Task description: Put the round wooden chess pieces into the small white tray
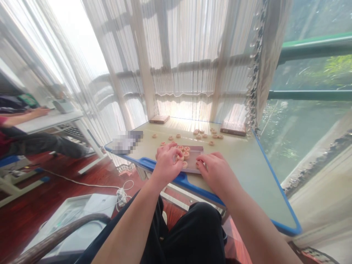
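Observation:
A shallow open box [192, 156] lies near the table's front edge, with several round wooden Chinese chess pieces [186, 153] inside its left part, some showing red characters. At the left end of the box, my left hand [168, 161] curls its thumb and fingers around a chess piece [180, 158]. My right hand [216, 167] pinches another chess piece [197, 164] at the box's right end, mostly covered by the fingertips. More loose chess pieces [198, 136] are scattered on the table beyond the box.
The pale table [242, 165] has a blue rim. Flat boxes [233, 128] stand at its back corners, and a blurred-out item [126, 142] lies at the left. Sheer curtains hang behind. Another person's arm [24, 116] rests at a white desk; a cable [82, 183] crosses the floor.

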Action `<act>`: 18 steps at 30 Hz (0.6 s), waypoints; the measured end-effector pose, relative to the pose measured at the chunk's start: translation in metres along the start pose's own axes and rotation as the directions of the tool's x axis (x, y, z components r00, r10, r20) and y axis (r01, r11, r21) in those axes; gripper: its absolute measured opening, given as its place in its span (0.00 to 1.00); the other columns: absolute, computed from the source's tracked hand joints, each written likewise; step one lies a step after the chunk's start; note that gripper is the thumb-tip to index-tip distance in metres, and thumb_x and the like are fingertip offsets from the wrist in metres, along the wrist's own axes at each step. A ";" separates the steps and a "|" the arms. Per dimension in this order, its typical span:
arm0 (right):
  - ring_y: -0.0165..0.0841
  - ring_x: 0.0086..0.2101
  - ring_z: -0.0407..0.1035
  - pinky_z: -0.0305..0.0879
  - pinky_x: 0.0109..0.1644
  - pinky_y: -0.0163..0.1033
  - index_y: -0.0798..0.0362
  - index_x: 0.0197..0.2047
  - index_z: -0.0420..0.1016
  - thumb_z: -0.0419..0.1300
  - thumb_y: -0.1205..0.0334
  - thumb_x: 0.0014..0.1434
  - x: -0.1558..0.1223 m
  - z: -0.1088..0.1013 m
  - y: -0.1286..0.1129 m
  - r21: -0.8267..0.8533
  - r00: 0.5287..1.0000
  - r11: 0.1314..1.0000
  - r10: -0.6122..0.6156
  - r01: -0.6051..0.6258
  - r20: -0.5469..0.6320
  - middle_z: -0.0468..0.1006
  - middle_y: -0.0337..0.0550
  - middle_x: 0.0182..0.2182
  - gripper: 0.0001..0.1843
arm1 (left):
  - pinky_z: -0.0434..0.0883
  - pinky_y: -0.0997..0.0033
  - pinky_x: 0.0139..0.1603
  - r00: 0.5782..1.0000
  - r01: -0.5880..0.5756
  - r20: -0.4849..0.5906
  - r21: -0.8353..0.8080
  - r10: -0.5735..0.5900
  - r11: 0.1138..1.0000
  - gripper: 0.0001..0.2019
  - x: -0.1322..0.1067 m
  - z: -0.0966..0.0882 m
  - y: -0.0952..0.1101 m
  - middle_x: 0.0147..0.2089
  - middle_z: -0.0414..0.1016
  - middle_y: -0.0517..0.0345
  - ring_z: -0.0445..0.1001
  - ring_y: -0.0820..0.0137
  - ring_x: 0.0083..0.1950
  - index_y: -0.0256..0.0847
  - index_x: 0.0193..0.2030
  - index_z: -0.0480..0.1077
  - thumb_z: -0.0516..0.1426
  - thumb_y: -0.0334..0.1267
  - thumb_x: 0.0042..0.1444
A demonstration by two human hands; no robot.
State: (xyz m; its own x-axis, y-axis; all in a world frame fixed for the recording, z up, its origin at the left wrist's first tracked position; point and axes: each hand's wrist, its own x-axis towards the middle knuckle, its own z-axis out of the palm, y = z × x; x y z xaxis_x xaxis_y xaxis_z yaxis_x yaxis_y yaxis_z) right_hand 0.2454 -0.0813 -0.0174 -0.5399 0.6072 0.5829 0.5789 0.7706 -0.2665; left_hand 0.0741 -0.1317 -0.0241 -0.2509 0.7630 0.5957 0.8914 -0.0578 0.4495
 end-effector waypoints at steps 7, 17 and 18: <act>0.38 0.38 0.67 0.62 0.44 0.41 0.50 0.36 0.77 0.52 0.65 0.59 0.000 0.000 0.000 -0.022 1.000 1.000 -0.012 0.012 0.025 0.79 0.44 0.31 0.12 | 0.56 0.52 0.61 1.000 -0.004 0.026 0.001 0.004 1.000 0.08 0.000 0.000 0.000 0.54 0.68 0.55 0.61 0.57 0.58 0.43 0.33 0.73 0.56 0.31 0.45; 0.40 0.41 0.66 0.62 0.48 0.43 0.52 0.39 0.77 0.53 0.65 0.59 0.000 -0.002 -0.002 -0.010 0.999 1.000 0.018 -0.017 0.038 0.80 0.44 0.34 0.11 | 0.54 0.51 0.61 0.996 -0.035 0.088 0.093 0.027 0.995 0.20 0.003 0.002 -0.002 0.58 0.65 0.52 0.58 0.54 0.60 0.47 0.51 0.72 0.56 0.37 0.48; 0.40 0.41 0.65 0.62 0.48 0.43 0.52 0.40 0.77 0.53 0.64 0.59 0.000 -0.003 -0.002 -0.011 0.999 1.000 0.022 -0.022 0.033 0.80 0.44 0.35 0.11 | 0.54 0.50 0.60 0.996 -0.033 0.090 0.100 0.024 0.994 0.21 0.003 0.002 -0.001 0.59 0.64 0.52 0.57 0.53 0.60 0.48 0.51 0.72 0.57 0.38 0.47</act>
State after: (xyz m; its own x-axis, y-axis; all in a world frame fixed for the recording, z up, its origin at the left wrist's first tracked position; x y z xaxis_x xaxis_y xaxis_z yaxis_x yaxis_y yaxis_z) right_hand 0.2461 -0.0838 -0.0141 -0.5470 0.6303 0.5509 0.5971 0.7550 -0.2709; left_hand 0.0730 -0.1283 -0.0239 -0.1943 0.8165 0.5437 0.9324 -0.0186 0.3611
